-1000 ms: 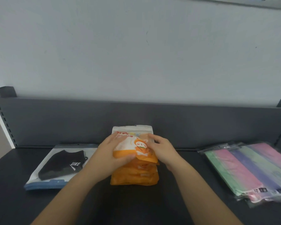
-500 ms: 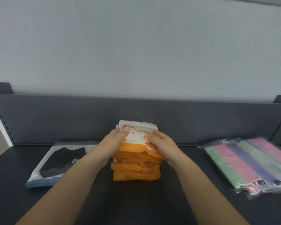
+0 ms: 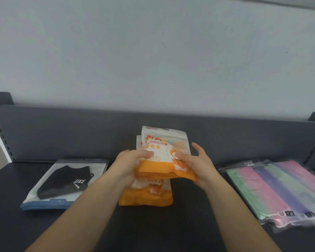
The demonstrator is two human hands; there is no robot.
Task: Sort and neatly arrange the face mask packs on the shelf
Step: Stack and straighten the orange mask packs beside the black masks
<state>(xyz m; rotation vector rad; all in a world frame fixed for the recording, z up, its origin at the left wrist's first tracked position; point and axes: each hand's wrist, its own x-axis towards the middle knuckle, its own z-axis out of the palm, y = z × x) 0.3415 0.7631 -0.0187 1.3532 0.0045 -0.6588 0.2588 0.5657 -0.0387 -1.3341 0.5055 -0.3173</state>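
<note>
Here both hands hold the top orange-and-white mask pack (image 3: 164,157) a little above the other orange packs (image 3: 145,195), which lie in a pile on the middle of the dark shelf (image 3: 189,224). The left hand (image 3: 129,164) grips the left edge of the lifted pack, with its thumb pressed on the white front and the other fingers hidden under the pack. The right hand (image 3: 196,164) takes the right edge in the same way: the thumb lies on the printed front, and the fingers are partly spread and curled behind the side of the pack. The lifted pack is tilted, its white upper end pointing to the back panel (image 3: 62,135) of the shelf, its orange lower end toward the person.

On the left part of the shelf a clear pack with a black mask (image 3: 65,182) lies flat, well apart from the orange pile. On the right part lie the pastel mask packs (image 3: 273,190) in green, pink, purple and pale colours, overlapping each other and set a little askew. Behind the shelf rises a plain pale wall (image 3: 153,60).
</note>
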